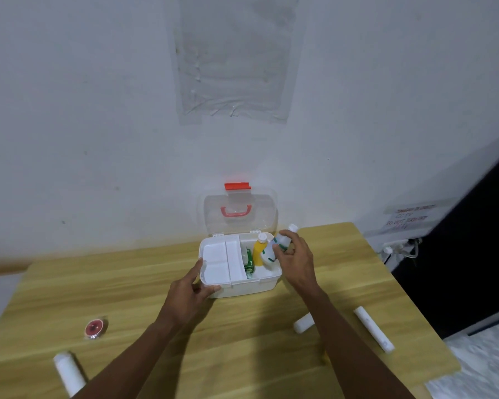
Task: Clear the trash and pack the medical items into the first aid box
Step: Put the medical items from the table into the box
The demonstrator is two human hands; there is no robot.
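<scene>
1. Right hand (296, 262) closed round a white bottle (283, 240), tilted over the first aid box (242, 286), right compartment.
2. Left hand (189, 295) holds nothing, fingers spread against the box's front-left corner.
3. Inside the box: yellow bottle (259, 251), green packet (249, 262).
4. Left outside the box: three white rolls (373, 329), red tape reel (94, 328).

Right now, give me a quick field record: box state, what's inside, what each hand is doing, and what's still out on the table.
box: first aid box, lid open, upright against the wall
inside: white tray on left; yellow bottle and green pack on right
left hand: steadying the box's front left corner
right hand: grip on a white bottle, tilted over the box's right side
still on table: red tape roll, three white rolls
</scene>
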